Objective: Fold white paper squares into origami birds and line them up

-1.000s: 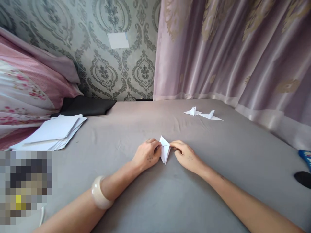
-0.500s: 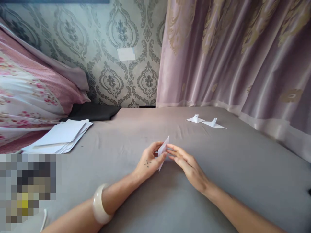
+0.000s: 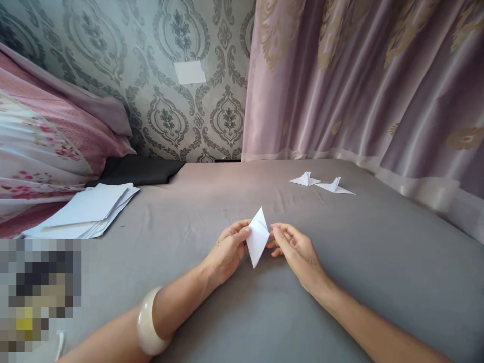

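Note:
A white sheet folded into a narrow diamond, the folded paper, stands tilted up in the middle of the view. My left hand grips its left corner, thumb on the near face and fingers behind. Just beside its right corner is my right hand, with loosely curled, parted fingers. Those fingertips are at or very near the paper's edge; whether they touch it I cannot tell. A white bangle is on my left forearm.
Two folded paper birds, a left one and a right one, stand on the grey-covered surface. A stack of white paper lies left, near a black cloth. Curtains hang behind; a blurred patch covers the lower left.
The folded paper has turned from nearly edge-on to show its broad face. My left thumb has shifted up to its left corner, and my right fingers have curled more. The view has moved slightly.

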Demonstrator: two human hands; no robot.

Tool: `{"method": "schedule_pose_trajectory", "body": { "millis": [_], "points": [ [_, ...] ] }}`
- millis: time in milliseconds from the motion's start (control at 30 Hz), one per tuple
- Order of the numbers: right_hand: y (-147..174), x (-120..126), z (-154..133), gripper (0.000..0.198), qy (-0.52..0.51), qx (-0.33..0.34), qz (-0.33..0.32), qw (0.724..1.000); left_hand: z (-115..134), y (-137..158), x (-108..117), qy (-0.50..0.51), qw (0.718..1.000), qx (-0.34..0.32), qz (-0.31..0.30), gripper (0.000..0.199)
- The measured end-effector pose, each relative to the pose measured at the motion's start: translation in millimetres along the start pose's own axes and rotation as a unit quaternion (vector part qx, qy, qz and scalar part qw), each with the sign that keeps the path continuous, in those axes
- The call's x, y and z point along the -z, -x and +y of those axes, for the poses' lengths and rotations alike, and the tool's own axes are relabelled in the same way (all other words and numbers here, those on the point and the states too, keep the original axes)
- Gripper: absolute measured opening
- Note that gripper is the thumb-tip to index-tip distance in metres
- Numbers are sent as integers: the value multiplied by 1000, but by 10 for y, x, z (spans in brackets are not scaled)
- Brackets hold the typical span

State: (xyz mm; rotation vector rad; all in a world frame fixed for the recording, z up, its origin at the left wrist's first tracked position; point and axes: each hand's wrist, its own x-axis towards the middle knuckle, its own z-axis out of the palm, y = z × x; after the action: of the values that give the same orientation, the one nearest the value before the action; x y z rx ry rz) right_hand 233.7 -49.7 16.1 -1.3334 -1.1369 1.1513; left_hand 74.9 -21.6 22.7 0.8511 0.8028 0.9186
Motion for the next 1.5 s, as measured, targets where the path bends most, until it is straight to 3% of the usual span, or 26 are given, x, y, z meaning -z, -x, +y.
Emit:
{"method": "schedule_pose_trajectory", "body": {
  "millis": [167, 267, 367, 567, 700, 867, 1100, 1500],
  "points": [
    [-52, 3, 43, 36, 16, 4, -15, 1000, 19, -31, 20, -98, 995, 32, -4, 28],
    [-121, 47, 115, 29, 41, -19, -19, 999, 65, -66, 115, -170, 982, -38, 72, 34],
    [-177, 90, 181, 20, 114, -16, -26, 993, 134, -82, 227, -304, 940, -100, 116, 25],
    [-152, 87, 134, 15, 322, 50, -34, 945, 130, -54, 320, -551, 814, -172, -55, 35],
    [-118, 118, 129, 19, 388, 123, -45, 912, 57, -69, 368, -606, 762, -209, -91, 33],
    [-92, 203, 166, 29, 388, 137, -79, 908, 94, -86, 393, -613, 756, -201, -108, 29],
    [-25, 213, 102, 22, 396, 134, -96, 903, 148, -106, 389, -599, 772, -180, -116, 23],
    [-99, 211, 82, 22, 397, 106, -79, 908, 138, -156, 333, -592, 786, -166, -67, 19]
  ]
}}
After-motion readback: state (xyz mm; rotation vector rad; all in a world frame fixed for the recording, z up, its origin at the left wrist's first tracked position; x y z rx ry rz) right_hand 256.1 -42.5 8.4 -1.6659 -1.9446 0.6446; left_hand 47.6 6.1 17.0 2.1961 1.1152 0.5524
